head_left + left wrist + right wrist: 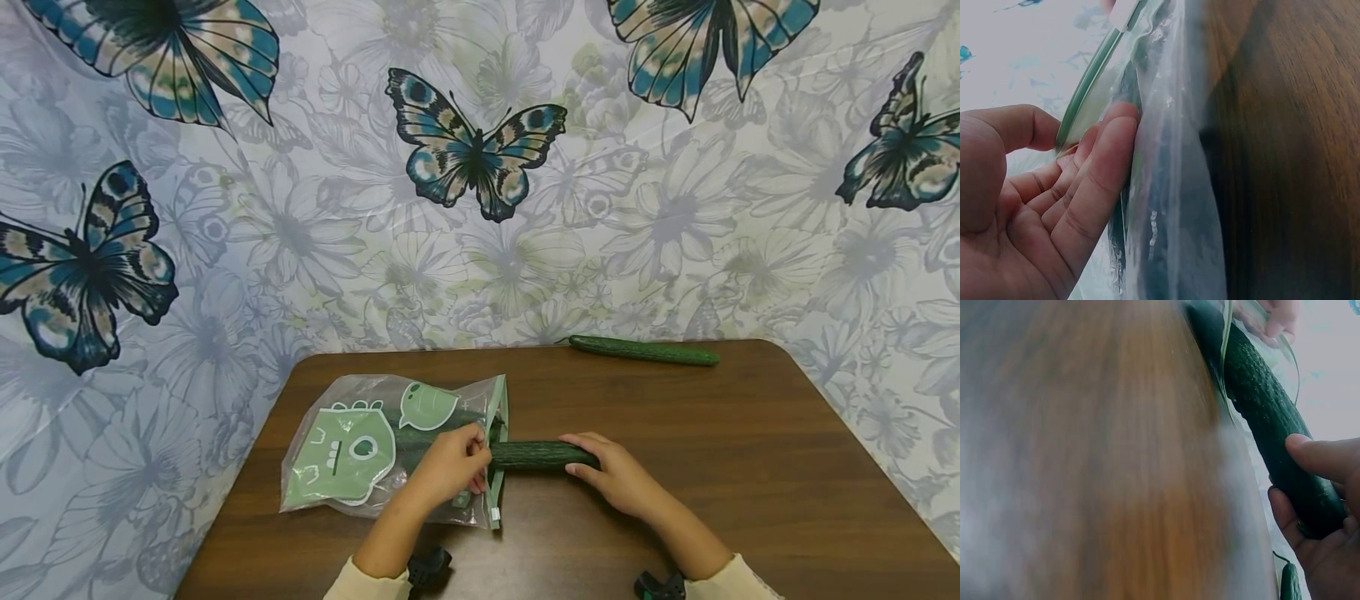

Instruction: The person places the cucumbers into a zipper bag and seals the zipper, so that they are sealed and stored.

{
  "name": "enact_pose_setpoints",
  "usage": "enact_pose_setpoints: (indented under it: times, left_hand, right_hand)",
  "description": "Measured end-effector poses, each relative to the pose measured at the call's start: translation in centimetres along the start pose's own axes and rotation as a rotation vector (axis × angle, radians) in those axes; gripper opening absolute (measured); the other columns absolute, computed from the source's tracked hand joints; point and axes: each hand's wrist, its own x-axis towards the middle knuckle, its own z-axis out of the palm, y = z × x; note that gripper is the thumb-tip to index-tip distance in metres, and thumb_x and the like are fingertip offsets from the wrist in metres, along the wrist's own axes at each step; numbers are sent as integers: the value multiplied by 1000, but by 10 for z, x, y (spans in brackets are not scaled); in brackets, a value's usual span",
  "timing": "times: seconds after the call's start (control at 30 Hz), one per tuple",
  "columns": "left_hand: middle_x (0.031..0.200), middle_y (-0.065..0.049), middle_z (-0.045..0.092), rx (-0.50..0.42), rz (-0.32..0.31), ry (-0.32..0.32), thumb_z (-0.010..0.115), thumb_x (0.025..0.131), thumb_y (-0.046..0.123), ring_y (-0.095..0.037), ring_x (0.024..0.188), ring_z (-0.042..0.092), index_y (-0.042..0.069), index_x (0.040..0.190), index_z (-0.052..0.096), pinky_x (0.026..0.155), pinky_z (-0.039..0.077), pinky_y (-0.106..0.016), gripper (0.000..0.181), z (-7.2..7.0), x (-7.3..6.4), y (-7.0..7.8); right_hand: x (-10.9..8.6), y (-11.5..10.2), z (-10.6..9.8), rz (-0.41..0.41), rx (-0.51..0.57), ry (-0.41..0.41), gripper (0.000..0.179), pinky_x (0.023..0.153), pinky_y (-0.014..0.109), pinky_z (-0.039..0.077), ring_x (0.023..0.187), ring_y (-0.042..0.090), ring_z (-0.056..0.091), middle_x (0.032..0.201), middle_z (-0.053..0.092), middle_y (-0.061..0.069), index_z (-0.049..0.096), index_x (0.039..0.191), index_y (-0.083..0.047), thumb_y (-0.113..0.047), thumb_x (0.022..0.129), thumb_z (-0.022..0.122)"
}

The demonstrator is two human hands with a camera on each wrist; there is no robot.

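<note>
A clear zip bag point(315, 392) printed with green cartoon shapes lies on its side, its mouth facing right. My left hand point(444, 462) holds the green-edged mouth point(1088, 78), pinching it between thumb and fingers. From that mouth sticks out a dark green cucumber point(534, 455), its left part inside the bag. My right hand point(621, 477) grips the cucumber's outer end, with thumb and fingers on opposite sides, as the right wrist view also shows. Dark green shapes, seemingly more cucumber, show through the plastic behind the left hand.
Another cucumber point(643, 350) lies at the back edge of the brown wooden table point(675, 408), right of centre. A white slider point(495, 515) sits at the near end of the bag's zip. Behind the table hangs a butterfly-patterned cloth point(525, 275).
</note>
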Motion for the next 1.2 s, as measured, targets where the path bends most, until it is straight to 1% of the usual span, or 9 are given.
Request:
enact_pose_setpoints:
  times: [0.23,0.43,0.6,0.7,0.8,0.87,1.03,1.1,1.2]
  left_hand:
    - [66,-9,64,7,6,7,54,93,8,-20,49,67,3,90,54,47,58,-31,5,0,1,-1]
    - [65,-7,64,16,3,5,53,92,6,-19,49,67,5,88,54,46,57,-31,4,1,0,-1]
    - [65,-7,64,11,2,3,53,93,6,-19,49,67,5,88,54,46,58,-31,5,1,0,0]
    - [65,-6,64,12,2,4,53,93,6,-19,49,67,5,88,54,46,57,-30,5,1,0,0]
    - [65,-7,64,15,8,6,53,93,6,-19,49,67,5,88,53,46,57,-30,5,0,0,-1]
    - [65,-7,64,15,11,8,53,93,6,-19,49,67,5,88,53,46,57,-30,4,1,0,-1]
    - [65,-8,65,12,15,13,54,92,6,-19,48,66,5,88,53,46,57,-30,4,1,0,-1]
    - [65,-9,65,11,15,14,54,92,5,-19,48,66,5,88,54,46,57,-30,4,1,0,-1]
    - [64,-7,65,9,14,14,54,92,6,-19,48,67,6,88,54,46,57,-30,4,1,0,-2]
  right_hand:
    - [5,-8,8,-23,6,28,48,108,54,48,132,29,57,137,61,2,55,144,-16,-27,98,65]
    - [10,-15,17,-30,17,46,46,107,53,49,130,28,59,135,63,1,57,142,-16,-24,97,66]
    - [12,-17,21,-39,-5,49,47,105,52,51,129,28,60,137,64,0,60,140,-20,-29,95,69]
    - [12,-17,20,-53,-27,51,47,103,52,53,126,28,62,133,66,-1,63,137,-21,-33,92,71]
    - [12,-14,19,-39,-19,32,46,103,52,52,125,27,62,130,66,-4,63,136,-21,-31,92,72]
    - [11,-12,18,-24,-3,14,47,105,54,50,126,28,60,130,65,-3,62,137,-20,-26,92,73]
    - [8,-9,16,-8,28,-40,51,107,62,46,134,36,54,137,61,4,57,142,-18,-12,93,70]
    - [7,-8,14,2,25,-50,51,108,62,46,135,37,53,139,60,6,57,142,-18,-12,94,70]
    - [7,-8,13,-3,-17,-41,50,107,59,48,134,35,55,141,61,5,58,142,-20,-15,94,70]
